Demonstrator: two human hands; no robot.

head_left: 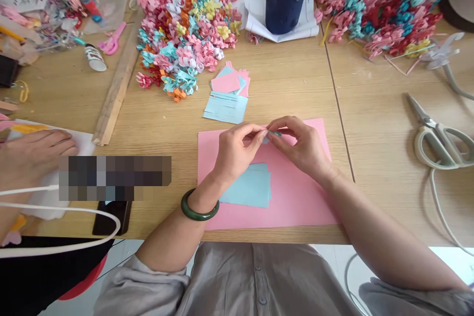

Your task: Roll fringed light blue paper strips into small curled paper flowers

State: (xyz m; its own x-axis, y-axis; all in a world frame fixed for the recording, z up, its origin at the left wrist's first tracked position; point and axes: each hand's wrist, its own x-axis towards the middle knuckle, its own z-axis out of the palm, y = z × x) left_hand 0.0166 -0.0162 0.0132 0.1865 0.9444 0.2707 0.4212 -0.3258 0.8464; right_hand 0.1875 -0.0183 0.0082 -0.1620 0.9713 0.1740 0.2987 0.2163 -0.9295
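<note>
Over a pink sheet [296,202], the fingertips of my left hand [235,153] and my right hand [305,145] meet in a pinch. Between them is a small piece of light blue paper [274,133], mostly covered by the fingers. Light blue paper rectangles [248,187] lie stacked on the pink sheet, partly under my left wrist, which wears a green bangle [200,215]. Just beyond the sheet sits a blue paper [225,107] cut into strips, with small pink and blue pieces [226,82] overlapping behind it.
Curled paper flowers [192,29] are heaped at the back, beside a dark blue bottle [285,0]. Scissors [440,136] and a white cable [439,202] lie on the right. To the left are a wooden strip [118,74], a phone [111,219] and another person's hand [40,153].
</note>
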